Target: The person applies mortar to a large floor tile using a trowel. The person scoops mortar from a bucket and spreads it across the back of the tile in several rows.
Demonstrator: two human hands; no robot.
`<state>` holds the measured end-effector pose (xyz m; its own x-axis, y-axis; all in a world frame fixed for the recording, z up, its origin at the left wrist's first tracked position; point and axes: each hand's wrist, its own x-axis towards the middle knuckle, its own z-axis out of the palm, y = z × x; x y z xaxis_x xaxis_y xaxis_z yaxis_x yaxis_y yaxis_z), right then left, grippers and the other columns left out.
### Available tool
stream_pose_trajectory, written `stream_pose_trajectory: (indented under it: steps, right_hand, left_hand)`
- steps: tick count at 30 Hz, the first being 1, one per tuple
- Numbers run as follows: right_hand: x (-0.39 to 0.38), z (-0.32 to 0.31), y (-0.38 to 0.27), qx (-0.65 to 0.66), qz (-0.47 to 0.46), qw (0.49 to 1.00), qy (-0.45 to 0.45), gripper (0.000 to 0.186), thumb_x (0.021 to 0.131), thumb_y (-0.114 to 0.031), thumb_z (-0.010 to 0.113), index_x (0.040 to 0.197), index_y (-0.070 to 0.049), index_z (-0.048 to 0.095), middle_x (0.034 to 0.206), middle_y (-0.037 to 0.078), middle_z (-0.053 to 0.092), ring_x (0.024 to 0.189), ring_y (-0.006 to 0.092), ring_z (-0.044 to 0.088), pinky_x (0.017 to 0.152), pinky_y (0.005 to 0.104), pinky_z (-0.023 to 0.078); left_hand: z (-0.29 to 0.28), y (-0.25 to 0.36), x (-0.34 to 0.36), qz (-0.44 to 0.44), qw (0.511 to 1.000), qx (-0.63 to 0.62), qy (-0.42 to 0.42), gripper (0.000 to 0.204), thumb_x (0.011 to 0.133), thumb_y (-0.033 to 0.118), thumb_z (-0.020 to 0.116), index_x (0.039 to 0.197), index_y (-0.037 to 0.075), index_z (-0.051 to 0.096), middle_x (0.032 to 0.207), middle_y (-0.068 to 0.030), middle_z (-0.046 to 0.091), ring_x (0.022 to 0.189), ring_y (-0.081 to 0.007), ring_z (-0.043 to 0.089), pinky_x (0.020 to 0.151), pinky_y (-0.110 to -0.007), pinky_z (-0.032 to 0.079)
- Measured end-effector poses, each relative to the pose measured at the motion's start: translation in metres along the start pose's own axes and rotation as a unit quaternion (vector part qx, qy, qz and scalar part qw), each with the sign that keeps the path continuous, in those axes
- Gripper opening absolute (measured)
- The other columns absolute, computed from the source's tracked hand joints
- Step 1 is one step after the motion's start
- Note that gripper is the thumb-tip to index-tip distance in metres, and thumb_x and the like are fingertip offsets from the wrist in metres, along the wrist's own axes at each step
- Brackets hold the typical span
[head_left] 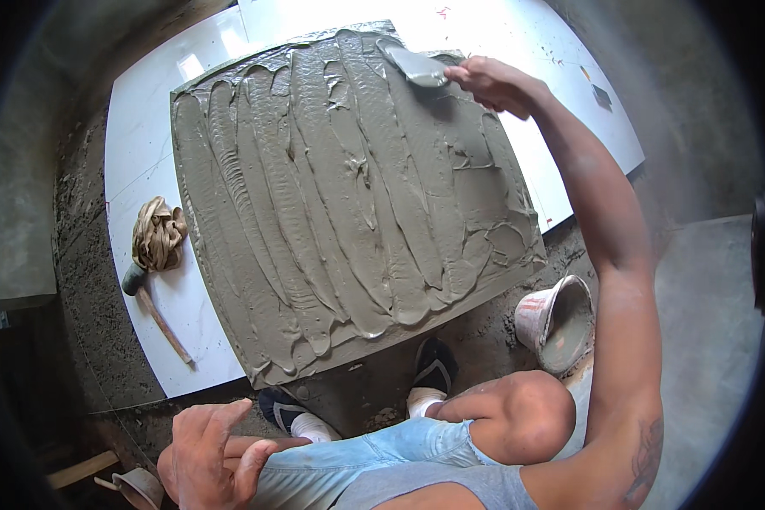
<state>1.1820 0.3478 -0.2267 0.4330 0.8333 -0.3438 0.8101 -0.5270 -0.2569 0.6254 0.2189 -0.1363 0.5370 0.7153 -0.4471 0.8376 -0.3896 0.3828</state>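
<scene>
Wet grey cement covers a large square slab in front of me, with long ridges running from the far edge to the near one. Near its far right corner, my right hand is closed around a trowel, whose grey, cement-smeared blade lies on or just over the cement. The fingers hide the trowel's handle. By my left knee hangs my left hand, its thumb and fingers apart and nothing in them.
White tiles lie left of and beyond the slab. A mallet and a crumpled brown cloth rest on the left one. A tilted bucket of cement stands right of my feet. Another small container sits at lower left.
</scene>
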Motion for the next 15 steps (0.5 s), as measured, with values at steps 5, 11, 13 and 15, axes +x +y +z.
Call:
stream_pose_trajectory:
  steps: [5, 11, 13, 15]
  right_hand:
    - [-0.13, 0.023, 0.028, 0.027, 0.083, 0.993, -0.074, 0.05, 0.108, -0.046, 0.045, 0.097, -0.001, 0.061, 0.069, 0.009, 0.057, 0.061, 0.0216, 0.057, 0.056, 0.0407, 0.047]
    - [-0.287, 0.068, 0.083, -0.042, 0.011, 0.993, -0.108, 0.04, 0.103, -0.04, 0.052, 0.104, 0.0, 0.059, 0.09, 0.03, 0.066, 0.089, 0.0514, 0.061, 0.078, 0.0555, 0.048]
    - [-0.316, 0.068, 0.084, -0.056, 0.031, 0.992, -0.108, 0.038, 0.102, -0.038, 0.055, 0.104, 0.0, 0.058, 0.091, 0.031, 0.065, 0.09, 0.0518, 0.061, 0.078, 0.0556, 0.047]
    - [-0.31, 0.059, 0.059, -0.029, 0.013, 0.994, -0.105, 0.037, 0.102, -0.036, 0.056, 0.105, 0.0, 0.058, 0.091, 0.032, 0.065, 0.09, 0.0525, 0.06, 0.078, 0.0557, 0.047]
  left_hand:
    - [0.0, -0.004, 0.007, 0.04, 0.999, -0.014, -0.019, 0.049, 0.09, 0.024, 0.077, 0.134, 0.009, 0.061, 0.127, -0.0163, 0.066, 0.119, -0.0367, 0.06, 0.102, -0.046, 0.045]
    - [0.004, -0.019, 0.006, 0.056, 0.997, -0.019, 0.049, 0.05, 0.081, 0.025, 0.08, 0.125, 0.008, 0.064, 0.114, -0.0119, 0.067, 0.108, -0.0318, 0.063, 0.093, -0.043, 0.049]
    - [0.003, -0.022, 0.005, 0.045, 0.991, -0.036, 0.12, 0.049, 0.071, 0.025, 0.085, 0.115, 0.009, 0.069, 0.103, -0.0095, 0.069, 0.098, -0.0299, 0.066, 0.085, -0.039, 0.054]
    - [-0.005, -0.016, 0.008, 0.103, 0.991, -0.013, 0.081, 0.049, 0.075, 0.027, 0.084, 0.116, 0.007, 0.067, 0.102, -0.0101, 0.068, 0.099, -0.03, 0.064, 0.089, -0.041, 0.05]
